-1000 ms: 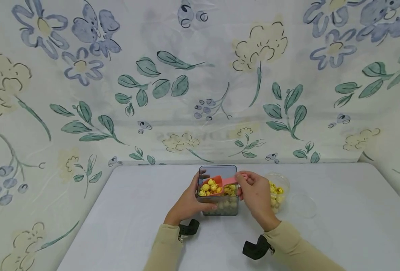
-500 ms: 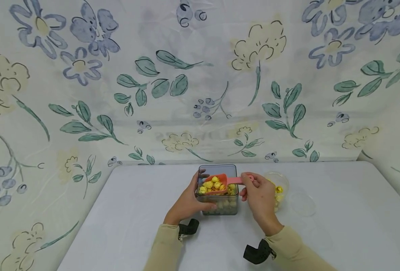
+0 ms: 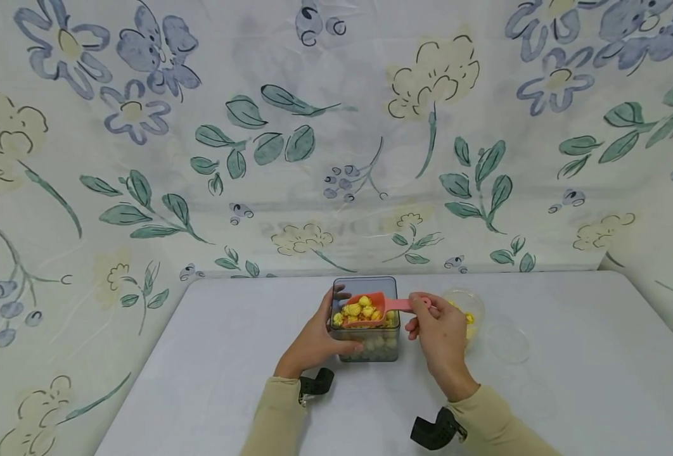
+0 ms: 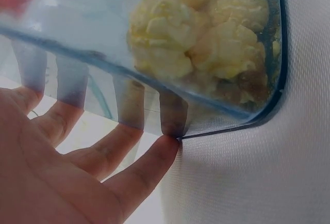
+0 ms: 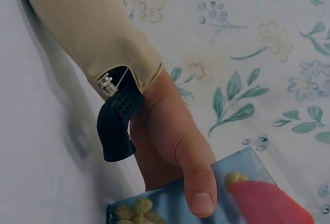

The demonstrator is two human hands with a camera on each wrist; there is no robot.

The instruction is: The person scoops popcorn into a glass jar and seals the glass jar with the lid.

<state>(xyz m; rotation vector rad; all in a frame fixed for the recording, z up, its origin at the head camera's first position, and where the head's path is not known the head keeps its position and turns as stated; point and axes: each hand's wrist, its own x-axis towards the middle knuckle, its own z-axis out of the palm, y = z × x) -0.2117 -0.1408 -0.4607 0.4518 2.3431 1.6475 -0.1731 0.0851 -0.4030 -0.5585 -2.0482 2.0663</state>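
Observation:
In the head view, my left hand [image 3: 316,339] grips a smoky clear square container [image 3: 379,350] from its left side, thumb across the front. The left wrist view shows the fingers [image 4: 147,170] curved round its far wall, with popcorn [image 4: 165,33] inside. My right hand [image 3: 443,342] pinches the handle of a pink scoop [image 3: 398,305] between thumb and fingers. The scoop's bowl, heaped with yellow popcorn [image 3: 360,309], lies over the container's open mouth. In the right wrist view the scoop [image 5: 270,203] shows at the bottom edge; the right hand is out of that picture.
Behind the right hand stands a round clear tub [image 3: 478,307] with yellow popcorn, partly hidden. A clear round lid [image 3: 509,342] lies to its right on the white table [image 3: 211,380]. A floral curtain [image 3: 234,209] rises at the table's back edge.
My right hand has drawn slightly to the right, and the popcorn-filled scoop has shifted right with it. The left hand and the container have stayed almost still.

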